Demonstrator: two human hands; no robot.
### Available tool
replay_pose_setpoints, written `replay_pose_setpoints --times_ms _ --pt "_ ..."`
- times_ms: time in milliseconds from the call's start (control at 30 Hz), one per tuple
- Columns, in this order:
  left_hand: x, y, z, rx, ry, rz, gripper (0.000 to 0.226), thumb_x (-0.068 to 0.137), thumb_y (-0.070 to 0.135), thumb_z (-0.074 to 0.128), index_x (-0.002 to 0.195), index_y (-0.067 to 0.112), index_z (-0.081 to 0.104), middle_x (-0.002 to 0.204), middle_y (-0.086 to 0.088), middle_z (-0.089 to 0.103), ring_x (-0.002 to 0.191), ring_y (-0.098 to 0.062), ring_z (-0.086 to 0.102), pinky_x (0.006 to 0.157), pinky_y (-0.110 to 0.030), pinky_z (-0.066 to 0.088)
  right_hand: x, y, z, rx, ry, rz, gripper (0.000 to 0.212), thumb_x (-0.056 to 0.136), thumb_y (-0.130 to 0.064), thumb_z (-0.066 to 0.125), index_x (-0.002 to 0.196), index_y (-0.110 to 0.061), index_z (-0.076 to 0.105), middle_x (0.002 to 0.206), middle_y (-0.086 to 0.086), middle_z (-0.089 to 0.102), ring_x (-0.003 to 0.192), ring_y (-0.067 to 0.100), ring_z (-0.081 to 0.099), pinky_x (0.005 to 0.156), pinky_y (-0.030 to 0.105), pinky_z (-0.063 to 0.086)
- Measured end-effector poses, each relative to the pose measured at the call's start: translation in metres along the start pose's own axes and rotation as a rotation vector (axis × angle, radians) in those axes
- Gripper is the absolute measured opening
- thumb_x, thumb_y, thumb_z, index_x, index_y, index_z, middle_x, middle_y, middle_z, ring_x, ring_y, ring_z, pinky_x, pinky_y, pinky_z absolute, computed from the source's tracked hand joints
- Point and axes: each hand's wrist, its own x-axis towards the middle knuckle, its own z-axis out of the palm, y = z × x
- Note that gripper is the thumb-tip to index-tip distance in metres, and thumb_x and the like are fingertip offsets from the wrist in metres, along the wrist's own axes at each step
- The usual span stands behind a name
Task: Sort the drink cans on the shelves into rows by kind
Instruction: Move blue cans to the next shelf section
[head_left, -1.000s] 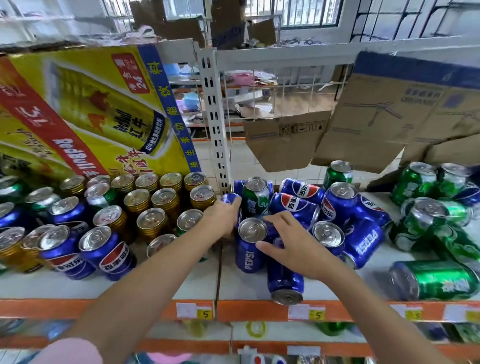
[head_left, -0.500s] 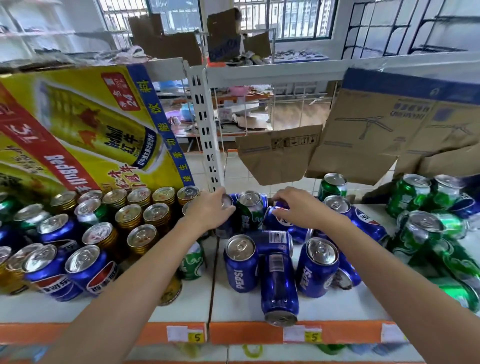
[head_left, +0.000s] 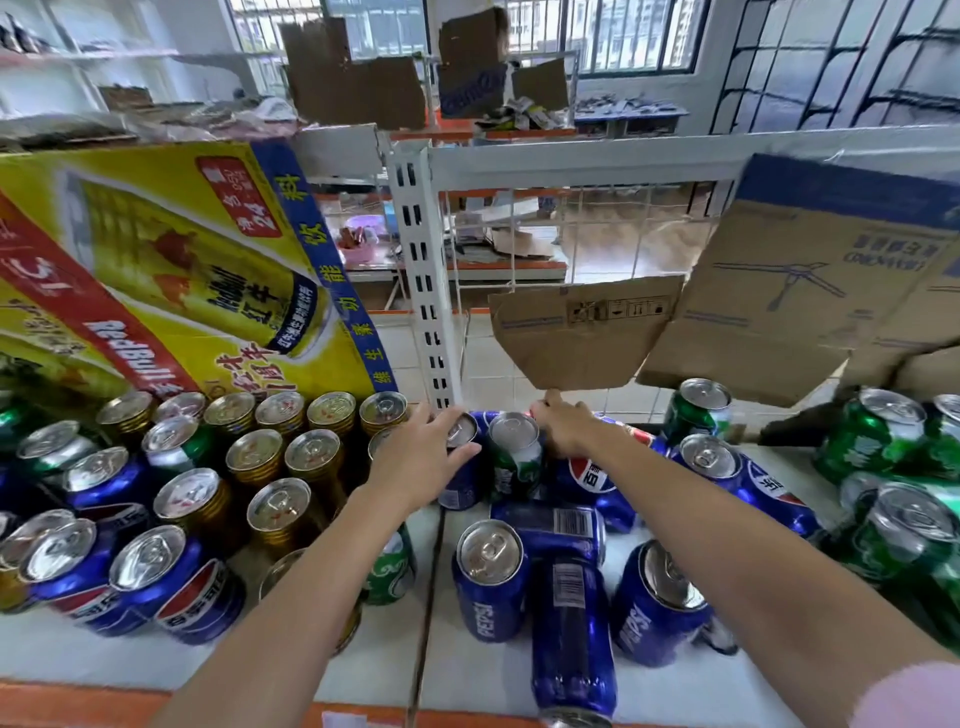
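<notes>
Blue cans crowd shelf (head_left: 467, 670) middle, some upright, some lying on side. Left hand (head_left: 415, 457) curls around upright blue can (head_left: 462, 467) at back, beside white post (head_left: 423, 291). Right hand (head_left: 563, 431) reaches behind green can (head_left: 511, 457); its grip hidden, cannot tell. Risk: forearm can knock smooth round aluminium cans, and lying can (head_left: 571, 639) at front edge may roll off.
</notes>
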Motion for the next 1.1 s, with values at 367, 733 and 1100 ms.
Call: replay_pose_setpoints --times_ms 367,733,1100 --pt "-0.026 0.008 -0.015 -0.095 0.118 0.103 0.042 0.092 0.039 0.054 0.132 0.027 0.048 0.124 -0.004 0.045 0.113 -0.022 0.049 0.094 -0.035 0.044 -0.015 0.014 -0.022 0.219 0.19 -0.115 0.061 0.078 -0.02 0.071 0.13 -0.012 0.041 0.124 0.015 0.048 0.11 0.03 0.051 0.095 0.037 0.043" --pt "-0.09 0.038 -0.016 -0.05 -0.241 0.177 0.068 0.068 0.062 0.069 0.122 0.033 0.041 0.112 0.011 0.046 0.103 -0.009 0.047 0.087 -0.028 0.044 -0.023 0.007 -0.016 0.462 0.387 -0.073 0.058 0.084 -0.024 0.068 0.136 -0.014 0.044 0.136 0.012 0.045 0.127 0.027 0.038 0.106 0.03 0.028" --pt "-0.077 0.021 -0.009 0.043 0.103 0.001 0.049 0.08 0.039 0.066 0.122 0.022 0.047 0.122 0.0 0.052 0.11 -0.017 0.048 0.088 -0.029 0.043 -0.103 0.023 -0.042 0.251 0.091 -0.176 0.034 0.094 -0.029 0.053 0.125 -0.016 0.056 0.121 0.003 0.062 0.11 0.019 0.056 0.094 0.029 0.043"
